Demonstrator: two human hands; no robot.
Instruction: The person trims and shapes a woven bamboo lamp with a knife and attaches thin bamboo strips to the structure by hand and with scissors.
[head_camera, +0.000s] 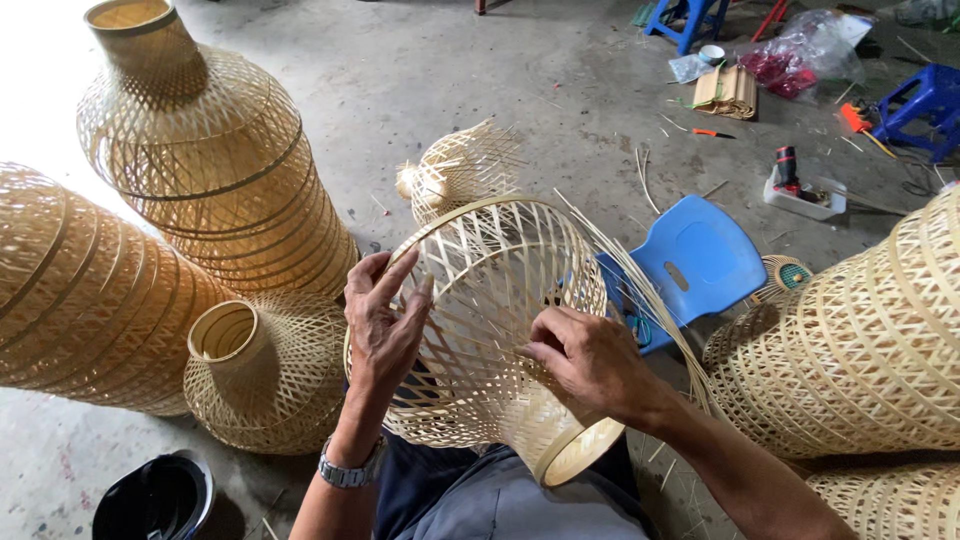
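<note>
Down on the person's lap lies a pale woven bamboo lampshade with a bell-shaped open lattice body (490, 300), tipped on its side. Its long axis runs from the wide open rim, which faces up and away toward the floor ahead, down to the narrow solid-banded neck (575, 450), which points toward the person's right knee. Loose bamboo strips (640, 290) trail off the wide rim to the right.

The left hand (383, 325) rests against the left wall of the lattice, fingers spread and raised along the rim, pressing rather than clenching. The right hand (590, 360) lies on the right side of the body, fingertips pinched on the weave near the middle.

Just beyond the wide rim sits a small unfinished bamboo shade with bristling strip ends (455, 170). To the left stand a tall stack of finished woven shades (215, 160) and a small funnel-shaped shade (265, 365). A blue plastic stool (695, 260) is just right of the work, and more large woven shades (860, 350) crowd the right edge.
</note>
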